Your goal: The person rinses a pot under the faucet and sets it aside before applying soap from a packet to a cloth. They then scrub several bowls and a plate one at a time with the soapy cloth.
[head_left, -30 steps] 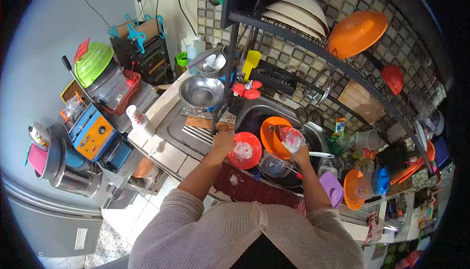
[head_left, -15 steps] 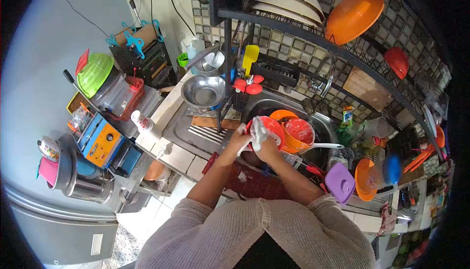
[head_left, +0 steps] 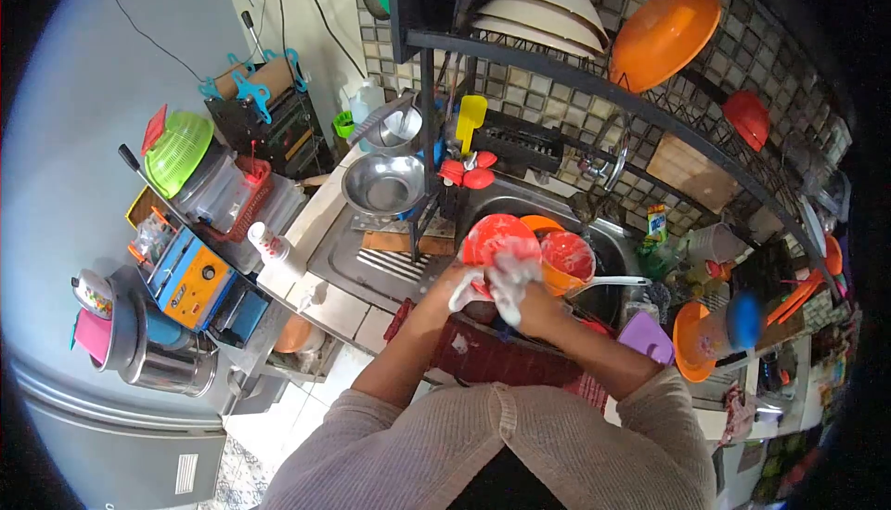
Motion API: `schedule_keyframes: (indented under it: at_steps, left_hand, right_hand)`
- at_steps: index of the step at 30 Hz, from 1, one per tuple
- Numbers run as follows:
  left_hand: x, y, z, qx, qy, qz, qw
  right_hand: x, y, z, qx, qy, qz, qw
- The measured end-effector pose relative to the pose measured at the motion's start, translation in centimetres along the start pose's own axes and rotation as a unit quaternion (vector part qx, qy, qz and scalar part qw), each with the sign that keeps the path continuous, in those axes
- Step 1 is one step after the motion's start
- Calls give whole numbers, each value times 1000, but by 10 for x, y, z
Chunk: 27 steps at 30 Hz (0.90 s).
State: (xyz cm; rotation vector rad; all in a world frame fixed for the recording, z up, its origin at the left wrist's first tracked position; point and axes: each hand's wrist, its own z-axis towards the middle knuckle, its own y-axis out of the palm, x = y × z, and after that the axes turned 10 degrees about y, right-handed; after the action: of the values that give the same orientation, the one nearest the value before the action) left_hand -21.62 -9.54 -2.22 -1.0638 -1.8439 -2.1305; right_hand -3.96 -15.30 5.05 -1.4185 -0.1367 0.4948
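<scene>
Over the sink [head_left: 617,232] a red bowl [head_left: 499,234] with suds on it is tipped up toward me. My left hand [head_left: 461,289] grips its near edge, with white foam on the fingers. Smeared by motion, my right hand [head_left: 522,289] is at the bowl's lower right side, covered in foam; whether a sponge or cloth is in it I cannot make out. Just right of the hands, another soapy red bowl [head_left: 567,257] sits in an orange container [head_left: 549,280]. A white-handled utensil [head_left: 617,281] lies across there.
A dish rack [head_left: 548,63] with white bowls and an orange bowl hangs above. Steel bowls [head_left: 383,185] stand left of the sink, red spoons [head_left: 478,179] behind it. A purple lid [head_left: 647,336] and an orange plate [head_left: 690,343] are at right. Paper cups [head_left: 267,242] stand at the counter's left edge.
The red bowl has tilted up, showing more of its soapy surface. My right hand has shifted right and down from the bowl's middle to its lower edge.
</scene>
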Motion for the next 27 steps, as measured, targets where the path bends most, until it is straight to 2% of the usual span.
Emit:
schedule_keyframes:
  at_steps: [1, 2, 3, 4, 5, 6, 8, 10, 12, 13, 14, 15, 16, 17, 18, 19, 20, 21, 22, 23, 24, 25, 26, 27]
  left_hand:
    - [0, -2, 1, 31, -19, 62, 997]
    - [-1, -4, 1, 63, -38, 124, 990]
    - [2, 9, -10, 56, -1, 143, 988]
    - [3, 17, -19, 55, -2, 144, 988]
    - [4, 22, -28, 22, 21, 94, 995]
    - [6, 26, -34, -10, 44, 44, 998]
    - [14, 30, -42, -18, 27, 47, 998]
    - [18, 29, -47, -16, -7, 55, 998]
    - [7, -12, -42, 0, -13, 47, 999]
    - [5, -42, -39, -90, 10, 382, 920]
    - [11, -40, -43, -170, 29, 668, 723]
    - [4, -33, -48, -114, 108, 347, 925]
    - [7, -29, -52, -115, 107, 349, 924]
    - [15, -23, -55, -148, 124, 503, 843]
    - [20, -21, -56, -176, 137, 640, 736]
    - [11, -40, -50, -177, 175, 573, 781]
    - [13, -32, -53, -178, 174, 573, 781]
    - [17, -15, -57, -161, 173, 359, 903]
    - [21, -5, -56, -133, 164, 124, 970]
    - [25, -11, -45, -46, 68, 81, 993]
    - [29, -1, -45, -44, 72, 81, 993]
    - [30, 10, -46, -12, 81, 100, 992]
    - [28, 19, -46, 20, 89, 120, 989]
    - [23, 12, -32, 37, 57, 86, 994]
  right_hand:
    - [10, 27, 4, -9, -50, 218, 975]
    - [8, 24, 6, -8, -49, 218, 975]
    - [4, 18, 9, -14, -68, 236, 969]
    - [2, 11, 13, -21, -87, 254, 963]
    - [5, 4, 19, 19, -125, 110, 986]
    - [7, -2, 21, 19, -124, 111, 986]
    - [9, -7, 23, 39, -73, -45, 996]
    - [2, -2, 18, 53, -61, -54, 995]
    - [-11, 6, 12, -46, -15, 42, 998]
    - [-8, 30, 10, -75, -37, 174, 981]
    - [-13, 38, 9, -75, -37, 177, 981]
    - [-19, 47, 9, -61, -73, 224, 970]
    - [-22, 53, 9, -45, -108, 270, 956]
    - [-27, 49, 7, -26, -98, 280, 955]
    - [-25, 43, 9, -23, -97, 281, 955]
    - [-20, 36, 14, 23, -129, 182, 975]
    - [-13, 30, 18, 65, -159, 80, 982]
    - [-9, 27, 22, 83, -127, 38, 988]
    - [-9, 24, 20, 81, -128, 37, 988]
    - [-13, 15, 19, 91, -66, 36, 993]
    - [-19, 5, 18, 101, -5, 34, 994]
    - [-27, 0, 15, 41, 27, 53, 997]
    - [-33, 3, 14, 41, 24, 54, 997]
    - [-38, 8, 11, 11, 38, 110, 993]
